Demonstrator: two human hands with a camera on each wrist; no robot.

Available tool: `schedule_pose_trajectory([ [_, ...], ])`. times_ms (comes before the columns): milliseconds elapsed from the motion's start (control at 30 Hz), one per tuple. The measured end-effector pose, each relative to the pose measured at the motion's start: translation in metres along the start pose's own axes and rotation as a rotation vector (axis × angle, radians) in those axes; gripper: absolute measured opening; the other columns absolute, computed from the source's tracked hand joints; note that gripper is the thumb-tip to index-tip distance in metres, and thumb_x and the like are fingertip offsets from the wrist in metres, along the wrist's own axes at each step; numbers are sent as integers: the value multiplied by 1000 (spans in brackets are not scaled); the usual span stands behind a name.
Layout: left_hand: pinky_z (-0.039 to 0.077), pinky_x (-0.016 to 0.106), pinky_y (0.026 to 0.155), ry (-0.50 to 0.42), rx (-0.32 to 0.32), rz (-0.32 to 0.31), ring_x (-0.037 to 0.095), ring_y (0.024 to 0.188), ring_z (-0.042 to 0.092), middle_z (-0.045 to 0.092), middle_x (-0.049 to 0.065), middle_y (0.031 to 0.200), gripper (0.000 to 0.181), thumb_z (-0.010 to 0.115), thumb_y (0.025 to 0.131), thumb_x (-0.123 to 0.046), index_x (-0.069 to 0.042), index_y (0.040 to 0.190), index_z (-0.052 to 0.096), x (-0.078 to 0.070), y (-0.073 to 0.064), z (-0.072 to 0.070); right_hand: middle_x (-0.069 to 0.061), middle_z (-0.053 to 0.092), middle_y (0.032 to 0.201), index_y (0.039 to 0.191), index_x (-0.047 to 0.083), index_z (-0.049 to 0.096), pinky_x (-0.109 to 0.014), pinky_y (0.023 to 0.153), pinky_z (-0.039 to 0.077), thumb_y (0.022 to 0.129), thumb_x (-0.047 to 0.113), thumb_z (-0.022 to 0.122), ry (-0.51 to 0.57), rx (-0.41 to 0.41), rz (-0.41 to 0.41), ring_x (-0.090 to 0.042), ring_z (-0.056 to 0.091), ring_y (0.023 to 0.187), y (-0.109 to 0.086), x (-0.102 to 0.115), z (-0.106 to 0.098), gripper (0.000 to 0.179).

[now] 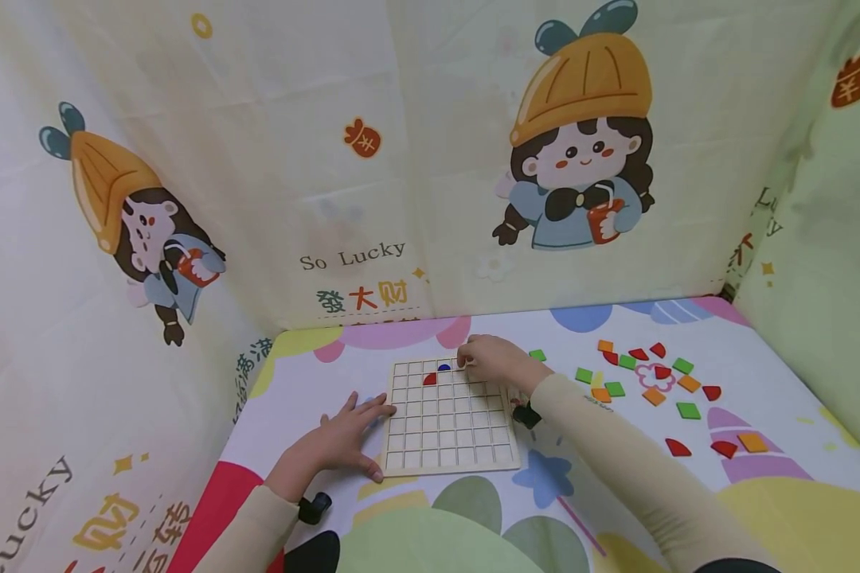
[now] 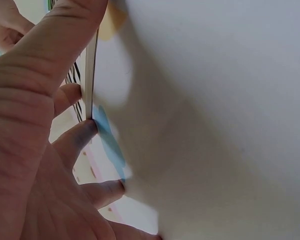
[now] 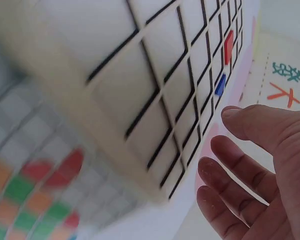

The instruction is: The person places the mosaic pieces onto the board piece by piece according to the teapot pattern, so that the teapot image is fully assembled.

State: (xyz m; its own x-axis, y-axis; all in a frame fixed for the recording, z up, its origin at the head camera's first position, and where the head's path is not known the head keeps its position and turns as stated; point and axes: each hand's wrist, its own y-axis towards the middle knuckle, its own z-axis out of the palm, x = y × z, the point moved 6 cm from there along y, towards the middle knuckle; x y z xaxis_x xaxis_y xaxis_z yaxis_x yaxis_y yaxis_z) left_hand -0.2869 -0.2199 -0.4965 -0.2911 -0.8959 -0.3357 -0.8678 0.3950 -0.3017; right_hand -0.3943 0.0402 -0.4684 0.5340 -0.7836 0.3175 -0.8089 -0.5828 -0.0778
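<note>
left hand (image 1: 337,439), spread, touches left edge of grid board (image 1: 430,440), likely steadying it; right hand (image 1: 500,360), thumb apart from fingers, near far blue piece (image 1: 444,368).

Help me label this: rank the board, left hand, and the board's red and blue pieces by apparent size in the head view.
Largest to smallest:
1. Board
2. Left hand
3. Red piece
4. Blue piece

The left grip (image 1: 338,440) lies splayed, the right grip (image 1: 498,360) loosely bent farther forward
</note>
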Motion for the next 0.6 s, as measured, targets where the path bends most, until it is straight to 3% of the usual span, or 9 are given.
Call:
schedule_pose_trajectory([
  [600, 14, 94, 97, -8, 5, 11, 52, 157, 7, 26, -1, 172, 110, 95, 59, -60, -35, 155, 45, 1, 0, 0, -1, 64, 99, 103, 17, 73, -42, 88, 53, 97, 16, 68, -67, 45, 54, -19, 58, 89, -39, -48, -15, 8],
])
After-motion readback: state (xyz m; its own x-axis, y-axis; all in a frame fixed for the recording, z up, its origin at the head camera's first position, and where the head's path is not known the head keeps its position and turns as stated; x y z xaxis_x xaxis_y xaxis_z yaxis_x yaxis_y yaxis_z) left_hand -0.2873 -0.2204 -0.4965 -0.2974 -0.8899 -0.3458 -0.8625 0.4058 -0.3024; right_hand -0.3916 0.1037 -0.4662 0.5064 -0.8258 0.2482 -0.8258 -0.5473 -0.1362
